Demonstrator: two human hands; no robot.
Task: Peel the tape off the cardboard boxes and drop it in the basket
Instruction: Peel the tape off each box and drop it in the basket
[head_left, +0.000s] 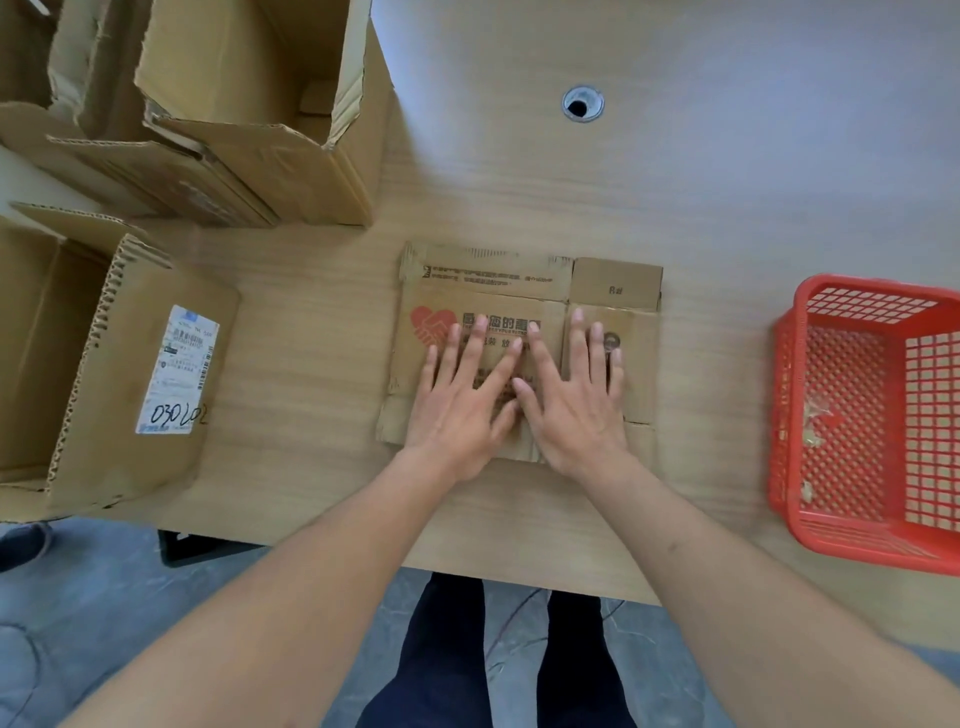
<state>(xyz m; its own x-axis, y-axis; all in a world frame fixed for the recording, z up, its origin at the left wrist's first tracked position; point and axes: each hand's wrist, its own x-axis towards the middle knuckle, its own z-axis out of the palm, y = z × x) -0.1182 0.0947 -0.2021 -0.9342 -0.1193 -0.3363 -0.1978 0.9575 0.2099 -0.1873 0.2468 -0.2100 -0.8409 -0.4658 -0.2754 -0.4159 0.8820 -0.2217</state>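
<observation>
Right now, from my remote seat, I read the head view so:

Flattened box: I see a flattened cardboard box (524, 338) lying flat on the wooden table (675, 208), straight ahead near the front edge, printed with a red heart logo and dark characters.
Left hand: my left hand (462, 395) lies palm down on the flattened box, fingers straight and spread, gripping nothing.
Right hand: my right hand (574, 395) lies palm down beside it on the same box, fingers straight and spread, gripping nothing; the two index fingers nearly meet over the print.
Tape on this box: I cannot tell where any tape sits on the flattened box; the surface under the hands is hidden.
Basket: a red plastic basket (878, 535) stands on the table well to the right of the box, with small pale scraps (813, 431) in its bottom that I cannot identify for sure.
Labelled box: an open cardboard box (119, 395) lies on its side at the left, a white shipping label (179, 369) with handwritten digits on its face.
Far boxes: more open boxes (249, 114) stand at the upper left.
Table hole: a round cable hole (583, 104) sits farther back.
</observation>
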